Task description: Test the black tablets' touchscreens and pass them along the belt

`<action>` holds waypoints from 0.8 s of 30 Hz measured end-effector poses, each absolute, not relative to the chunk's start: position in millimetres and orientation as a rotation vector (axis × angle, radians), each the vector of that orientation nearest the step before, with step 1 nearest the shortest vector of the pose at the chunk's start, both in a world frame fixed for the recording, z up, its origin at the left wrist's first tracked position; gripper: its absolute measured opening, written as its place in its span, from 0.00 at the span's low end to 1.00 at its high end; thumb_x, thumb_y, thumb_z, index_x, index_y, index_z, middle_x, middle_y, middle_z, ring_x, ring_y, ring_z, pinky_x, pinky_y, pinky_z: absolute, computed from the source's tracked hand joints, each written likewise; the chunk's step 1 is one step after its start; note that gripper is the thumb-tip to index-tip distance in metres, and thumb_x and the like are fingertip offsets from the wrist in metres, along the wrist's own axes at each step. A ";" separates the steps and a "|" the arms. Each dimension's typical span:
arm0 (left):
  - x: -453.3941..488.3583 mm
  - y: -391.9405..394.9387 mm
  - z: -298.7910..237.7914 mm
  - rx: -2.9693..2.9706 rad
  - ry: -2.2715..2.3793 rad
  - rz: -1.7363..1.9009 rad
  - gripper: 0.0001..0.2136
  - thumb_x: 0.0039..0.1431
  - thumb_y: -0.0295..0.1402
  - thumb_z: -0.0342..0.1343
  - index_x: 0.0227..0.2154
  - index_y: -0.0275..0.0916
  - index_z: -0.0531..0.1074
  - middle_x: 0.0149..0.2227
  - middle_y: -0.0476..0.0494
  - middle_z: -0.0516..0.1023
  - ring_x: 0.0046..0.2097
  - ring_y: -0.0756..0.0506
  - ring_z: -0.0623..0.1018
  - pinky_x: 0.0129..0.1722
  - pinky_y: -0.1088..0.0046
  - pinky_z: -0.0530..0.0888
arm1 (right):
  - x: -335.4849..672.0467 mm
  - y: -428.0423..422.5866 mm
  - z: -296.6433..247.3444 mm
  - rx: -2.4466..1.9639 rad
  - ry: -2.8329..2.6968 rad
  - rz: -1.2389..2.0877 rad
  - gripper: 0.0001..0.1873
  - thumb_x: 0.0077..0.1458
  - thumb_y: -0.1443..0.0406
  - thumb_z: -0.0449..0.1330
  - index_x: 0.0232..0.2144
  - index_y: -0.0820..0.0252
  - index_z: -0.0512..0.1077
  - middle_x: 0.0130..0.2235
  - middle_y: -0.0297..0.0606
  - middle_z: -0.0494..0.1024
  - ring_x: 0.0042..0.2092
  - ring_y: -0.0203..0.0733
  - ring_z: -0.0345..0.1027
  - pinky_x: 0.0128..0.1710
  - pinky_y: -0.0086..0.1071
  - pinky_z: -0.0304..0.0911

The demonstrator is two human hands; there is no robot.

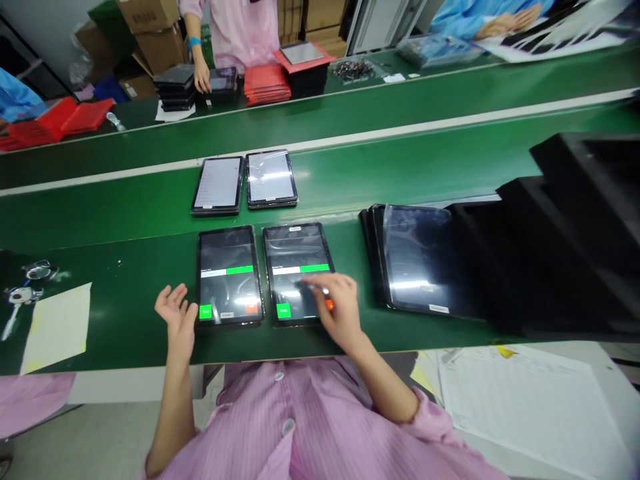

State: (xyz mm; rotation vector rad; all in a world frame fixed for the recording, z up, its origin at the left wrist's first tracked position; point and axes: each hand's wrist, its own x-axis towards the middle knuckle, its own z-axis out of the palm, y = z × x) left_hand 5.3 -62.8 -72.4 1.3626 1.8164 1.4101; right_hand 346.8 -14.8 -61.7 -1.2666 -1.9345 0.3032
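Two tablets lie side by side on the green bench in front of me, both lit with green bars and buttons. My left hand [176,315] hovers open, palm up, just left of the left tablet [229,275], touching nothing. My right hand [334,303] rests over the lower right of the right tablet [296,270], fingers curled, fingertips on its screen near an orange button. Whether it holds a thin object is unclear.
Two more tablets [245,181] lie on the green conveyor belt [400,167] beyond. A stack of dark tablets [415,260] and black trays [565,247] sit at right. A paper sheet [57,327] lies at left, printed papers [530,400] at lower right. Another person [235,33] stands across the line beside red trays [267,84].
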 end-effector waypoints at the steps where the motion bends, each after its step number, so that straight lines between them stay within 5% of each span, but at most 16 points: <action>1: 7.1 -55.0 -57.9 1.471 1.852 1.326 0.30 0.61 0.41 0.55 0.63 0.47 0.50 0.61 0.34 0.64 0.62 0.37 0.68 0.63 0.48 0.61 | 353.0 1.5 -65.8 -1.387 -1.790 0.341 0.15 0.63 0.67 0.53 0.50 0.53 0.70 0.49 0.42 0.79 0.50 0.49 0.71 0.54 0.47 0.58; 5: 33.8 8.6 -13.1 2.020 1.967 0.653 0.18 0.65 0.42 0.51 0.56 0.51 0.69 0.64 0.39 0.66 0.66 0.33 0.62 0.65 0.39 0.49 | 374.1 76.3 -91.9 -1.549 -1.409 0.665 0.21 0.57 0.59 0.55 0.50 0.61 0.72 0.48 0.48 0.77 0.44 0.49 0.71 0.48 0.47 0.65; 9: 73.3 88.5 -10.7 2.267 1.995 0.331 0.18 0.65 0.40 0.52 0.56 0.46 0.71 0.65 0.33 0.63 0.67 0.29 0.61 0.63 0.32 0.42 | 380.5 110.1 -109.5 -1.478 -1.203 0.897 0.25 0.50 0.55 0.61 0.46 0.65 0.75 0.37 0.43 0.80 0.35 0.44 0.71 0.44 0.42 0.68; 13: 99.8 126.7 -18.7 2.352 1.962 0.116 0.16 0.64 0.40 0.51 0.49 0.37 0.73 0.45 0.34 0.81 0.50 0.34 0.78 0.65 0.39 0.39 | 380.0 105.0 -109.6 -1.423 -1.068 0.952 0.26 0.42 0.52 0.66 0.40 0.65 0.77 0.36 0.45 0.81 0.38 0.46 0.74 0.44 0.42 0.70; 17: 118.1 127.7 -18.9 2.301 2.116 -0.030 0.16 0.60 0.35 0.51 0.48 0.32 0.72 0.35 0.34 0.82 0.42 0.35 0.81 0.66 0.43 0.38 | 381.1 104.0 -104.5 -1.449 -1.068 0.958 0.26 0.38 0.50 0.66 0.36 0.64 0.78 0.37 0.48 0.83 0.39 0.50 0.77 0.45 0.45 0.71; 24: 128.2 123.8 -16.9 2.129 2.132 0.009 0.18 0.59 0.36 0.53 0.51 0.36 0.73 0.50 0.27 0.78 0.57 0.31 0.73 0.65 0.40 0.38 | 399.1 98.5 -98.4 -1.738 -1.289 0.867 0.21 0.43 0.50 0.62 0.36 0.55 0.78 0.35 0.48 0.82 0.42 0.61 0.77 0.43 0.50 0.71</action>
